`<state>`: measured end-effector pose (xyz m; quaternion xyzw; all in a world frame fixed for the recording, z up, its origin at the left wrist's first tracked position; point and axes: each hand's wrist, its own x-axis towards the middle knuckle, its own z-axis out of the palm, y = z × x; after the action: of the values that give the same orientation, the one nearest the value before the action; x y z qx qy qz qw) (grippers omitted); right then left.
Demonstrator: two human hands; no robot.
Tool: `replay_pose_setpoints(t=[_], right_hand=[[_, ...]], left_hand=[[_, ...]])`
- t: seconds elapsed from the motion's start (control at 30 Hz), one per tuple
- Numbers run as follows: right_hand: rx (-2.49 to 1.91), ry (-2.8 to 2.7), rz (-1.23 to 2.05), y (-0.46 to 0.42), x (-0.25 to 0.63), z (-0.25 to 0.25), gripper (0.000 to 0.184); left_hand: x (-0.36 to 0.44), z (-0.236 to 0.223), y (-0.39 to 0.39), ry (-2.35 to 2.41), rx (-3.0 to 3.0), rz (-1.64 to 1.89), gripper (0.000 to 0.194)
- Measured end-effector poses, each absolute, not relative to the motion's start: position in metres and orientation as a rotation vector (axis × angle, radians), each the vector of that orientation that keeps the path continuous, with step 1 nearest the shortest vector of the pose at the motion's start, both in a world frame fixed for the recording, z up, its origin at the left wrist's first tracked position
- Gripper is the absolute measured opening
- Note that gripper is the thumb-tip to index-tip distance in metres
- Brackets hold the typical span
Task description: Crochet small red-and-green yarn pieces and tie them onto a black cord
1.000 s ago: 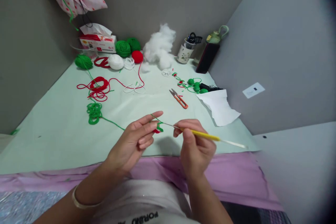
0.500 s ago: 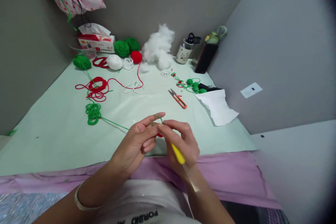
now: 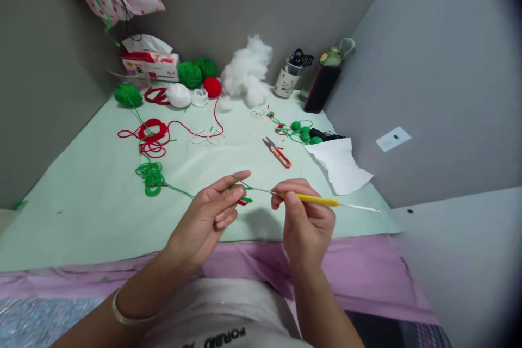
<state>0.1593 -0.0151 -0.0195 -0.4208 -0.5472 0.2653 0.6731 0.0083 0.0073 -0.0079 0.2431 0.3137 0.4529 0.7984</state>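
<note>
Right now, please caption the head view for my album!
Left hand pinches red-and-green yarnwork; right hand holds a yellow-handled hook.

The hook handle (image 3: 316, 199) is yellow, the crochetwork (image 3: 246, 200) green and red.

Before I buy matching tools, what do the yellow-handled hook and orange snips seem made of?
Yellow-handled hook: shaft likely metal, thin and silvery; smooth yellow grip perhaps plastic or rubber. Orange snips: grey pointed blades probably metal; smooth orange handle, plastic or painted metal.
</note>
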Motion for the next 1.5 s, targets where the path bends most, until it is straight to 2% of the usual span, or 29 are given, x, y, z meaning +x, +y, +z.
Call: replay_pose_setpoints(t=[0.1, 0.23, 0.47, 0.6, 0.7, 0.77, 0.83, 0.9, 1.07, 1.13, 1.27, 1.33, 1.4, 1.5], right_hand=[[-0.884, -1.178, 0.790, -0.011, 0.156, -0.016, 0.017], [-0.938, -1.250, 0.756, -0.011, 0.151, -0.017, 0.020], [-1.029, -1.670, 0.191, -0.021, 0.157, -0.022, 0.035], [-0.994, -1.323, 0.485, -0.016, 0.161, -0.016, 0.024], [-1.017, -1.339, 0.566, -0.015, 0.157, -0.017, 0.022], [-1.058, -1.524, 0.369, -0.018, 0.154, -0.020, 0.025], [-1.054, -1.635, 0.168, -0.020, 0.153, -0.024, 0.030], [-1.037, -1.534, 0.187, -0.020, 0.157, -0.024, 0.028], [-0.904, -1.058, 0.781, -0.010, 0.160, -0.017, 0.019], [-0.903, -1.074, 0.866, -0.009, 0.155, -0.017, 0.017], [-0.976, -1.252, 0.783, -0.014, 0.150, -0.015, 0.016], [-0.949, -1.410, 0.844, -0.010, 0.158, -0.011, 0.014], [-0.954, -1.632, 0.882, 0.003, 0.175, -0.005, 0.023], [-1.238, -1.957, 0.499, 0.039, 0.207, -0.003, 0.027]], left_hand=[[0.011, -0.008, 0.005, 0.696, 0.637, 1.027, 0.038], [0.016, -0.009, 0.001, 0.693, 0.720, 0.990, 0.033], [0.013, -0.010, 0.007, 0.668, 0.524, 0.939, 0.036], [0.011, -0.010, 0.009, 0.672, 0.525, 0.956, 0.030], [0.015, -0.010, 0.006, 0.739, 0.653, 1.083, 0.045], [0.018, -0.011, 0.003, 0.743, 0.677, 1.102, 0.052], [0.019, -0.012, 0.002, 0.701, 0.616, 1.017, 0.049], [0.017, -0.012, 0.004, 0.665, 0.536, 0.923, 0.040], [0.012, -0.010, 0.008, 0.679, 0.608, 0.965, 0.026], [0.014, -0.010, 0.006, 0.690, 0.700, 0.977, 0.023], [0.016, -0.011, 0.004, 0.734, 0.764, 1.050, 0.011], [0.010, -0.007, 0.008, 0.719, 0.701, 1.050, 0.014], [0.000, -0.001, 0.016, 0.699, 0.610, 1.058, 0.016], [-0.020, 0.016, 0.031, 0.680, 0.505, 1.130, 0.012]])
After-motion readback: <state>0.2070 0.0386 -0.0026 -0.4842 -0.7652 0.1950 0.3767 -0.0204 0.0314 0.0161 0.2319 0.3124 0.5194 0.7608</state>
